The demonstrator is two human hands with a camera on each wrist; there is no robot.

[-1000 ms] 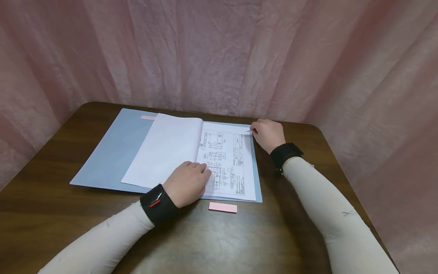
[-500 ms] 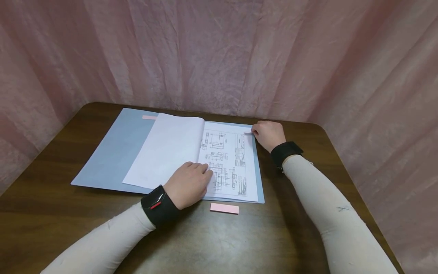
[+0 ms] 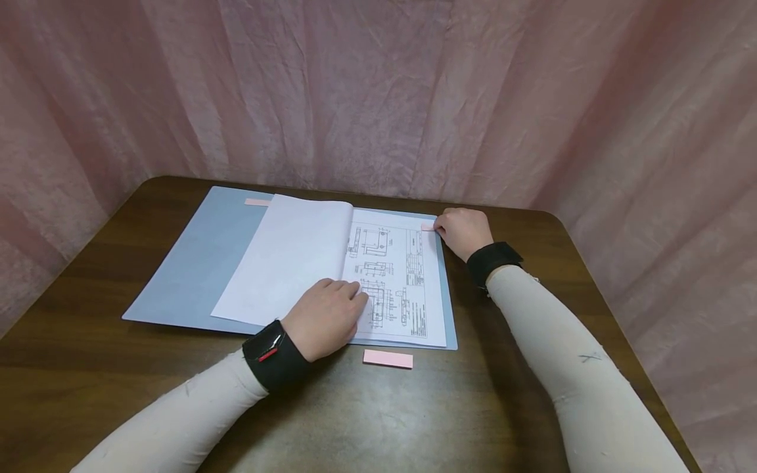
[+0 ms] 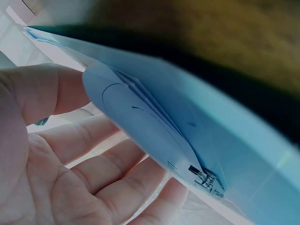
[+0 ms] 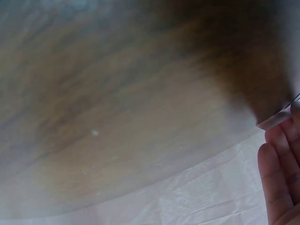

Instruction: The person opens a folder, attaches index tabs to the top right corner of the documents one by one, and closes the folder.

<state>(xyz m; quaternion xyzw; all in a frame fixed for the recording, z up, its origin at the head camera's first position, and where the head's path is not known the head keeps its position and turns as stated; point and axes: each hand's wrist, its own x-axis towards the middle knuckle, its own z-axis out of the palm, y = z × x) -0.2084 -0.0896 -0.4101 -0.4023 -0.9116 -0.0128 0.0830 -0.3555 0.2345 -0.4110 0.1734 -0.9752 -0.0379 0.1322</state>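
Observation:
A light blue folder (image 3: 177, 263) lies spread on the table. On its right side is a page with technical drawings (image 3: 434, 282), and a blank white sheet (image 3: 296, 246) is folded over to the left. My left hand (image 3: 326, 318) rests across the fold near the front edge, its fingers touching the curved paper (image 4: 136, 112) in the left wrist view. At the drawing page's far right corner, my right hand (image 3: 466, 231) pinches a pink sticky note strip (image 3: 427, 227). The strip's left end lies over the page; the fingers hide the rest.
A small pink sticky note pad (image 3: 387, 359) lies on the brown table (image 3: 331, 420) before the folder. Another pink strip (image 3: 256, 202) shows at the folder's far left, partly under the turned sheet. A pink curtain (image 3: 378, 98) hangs behind the table.
The pink strip at the page corner has gone from slanted and shaded to lying flatter against the paper. My right hand shifted very slightly; the left hand stays on the fold.

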